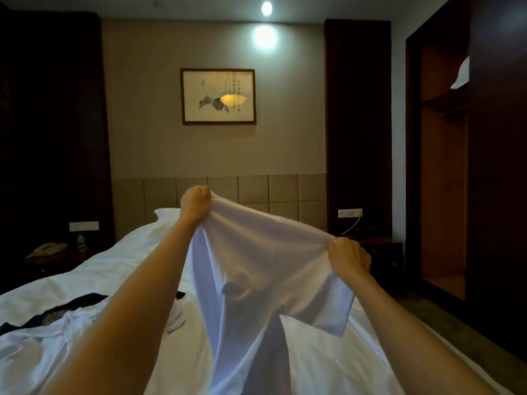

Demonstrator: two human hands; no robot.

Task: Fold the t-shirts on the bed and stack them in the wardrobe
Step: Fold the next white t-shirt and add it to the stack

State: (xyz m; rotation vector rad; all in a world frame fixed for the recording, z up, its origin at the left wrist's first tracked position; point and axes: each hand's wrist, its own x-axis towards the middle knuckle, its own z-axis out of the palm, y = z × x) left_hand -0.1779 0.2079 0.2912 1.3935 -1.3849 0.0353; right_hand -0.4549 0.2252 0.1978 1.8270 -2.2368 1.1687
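Both hands are raised above the bed (99, 266), each clamped on the same white t-shirt (265, 252). The left hand (196, 203) is closed in a fist around one end of the shirt's upper edge and is the higher of the two, level with the headboard (256, 192) at the head of the bed. The right hand (346, 258) sits lower, toward the bed's right side, with fingers and thumb gripping the other end of that edge. The fabric is stretched between the two grips and hangs down over the middle of the bed; one short sleeve droops below the right hand, and the lower part runs out of view at the bottom. A second white t-shirt (42, 346) lies crumpled on the bed's near left part, touching a dark garment (57, 307) spread just beyond it. A white pillow (166, 216) rests at the head of the bed. Left of the bed stand a telephone (47, 249) and a small bottle (81, 241). Right of the bed, the wardrobe (445, 181) stands open, with something white (462, 74) on its upper shelf; what it is cannot be told. A framed picture (218, 95) hangs on the wall above the headboard.
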